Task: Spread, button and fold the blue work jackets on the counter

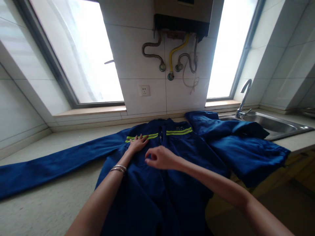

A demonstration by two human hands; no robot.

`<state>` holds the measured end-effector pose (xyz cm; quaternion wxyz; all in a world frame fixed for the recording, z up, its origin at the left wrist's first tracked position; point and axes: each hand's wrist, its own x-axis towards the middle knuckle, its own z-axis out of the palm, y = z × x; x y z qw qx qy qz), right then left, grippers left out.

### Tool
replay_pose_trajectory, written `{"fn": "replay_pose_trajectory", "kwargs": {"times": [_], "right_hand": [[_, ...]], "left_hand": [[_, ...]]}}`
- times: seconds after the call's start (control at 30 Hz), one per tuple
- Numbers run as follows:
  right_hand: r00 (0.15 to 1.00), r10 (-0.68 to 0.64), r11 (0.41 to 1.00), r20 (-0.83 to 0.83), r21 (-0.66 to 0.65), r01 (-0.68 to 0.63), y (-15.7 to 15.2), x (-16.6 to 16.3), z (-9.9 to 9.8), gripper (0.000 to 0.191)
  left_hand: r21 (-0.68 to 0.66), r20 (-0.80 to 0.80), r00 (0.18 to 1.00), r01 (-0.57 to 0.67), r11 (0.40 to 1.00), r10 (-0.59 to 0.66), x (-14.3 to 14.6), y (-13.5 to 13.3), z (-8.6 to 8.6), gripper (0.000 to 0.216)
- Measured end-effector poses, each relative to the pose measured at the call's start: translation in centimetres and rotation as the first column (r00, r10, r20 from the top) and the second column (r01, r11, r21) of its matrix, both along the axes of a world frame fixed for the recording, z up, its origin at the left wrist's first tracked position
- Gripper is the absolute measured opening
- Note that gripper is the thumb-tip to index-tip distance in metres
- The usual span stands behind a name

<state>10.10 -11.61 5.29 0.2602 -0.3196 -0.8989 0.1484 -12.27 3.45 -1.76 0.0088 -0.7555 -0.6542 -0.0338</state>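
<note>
A blue work jacket (169,183) with yellow-green and grey reflective stripes across the chest lies front up on the countertop. Its left-side sleeve (61,160) is stretched out towards the left edge of the view. My left hand (139,143), a bracelet on its wrist, rests flat on the chest by the stripe, fingers spread. Over the middle of the jacket my right hand (161,158) is curled, thumb and forefinger bent into a loop, with nothing visible in it. Whether it touches the cloth I cannot tell. The lower part of the jacket runs out of view.
More blue cloth (246,150) lies bunched to the right, hanging over the counter's front edge. Beyond it is a steel sink (275,126) with a tap (243,98). A water heater (182,16) with hoses hangs on the tiled wall, above a socket (144,90).
</note>
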Motion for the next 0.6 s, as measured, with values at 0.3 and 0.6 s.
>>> {"fn": "replay_pose_trajectory", "kwargs": {"times": [0.3,0.6], "right_hand": [[0.949,0.158,0.774,0.274,0.562,-0.291,-16.3,-3.1,-9.1,0.021],[0.958,0.118,0.688,0.260,0.675,-0.268,-15.8,-2.5,-11.4,0.043]], "left_hand": [[-0.056,0.025,1.000,0.015,0.998,-0.013,-0.3,0.7,-0.4,0.064],[-0.193,0.041,0.997,-0.059,0.980,0.068,-0.3,2.1,0.0,0.066]]}}
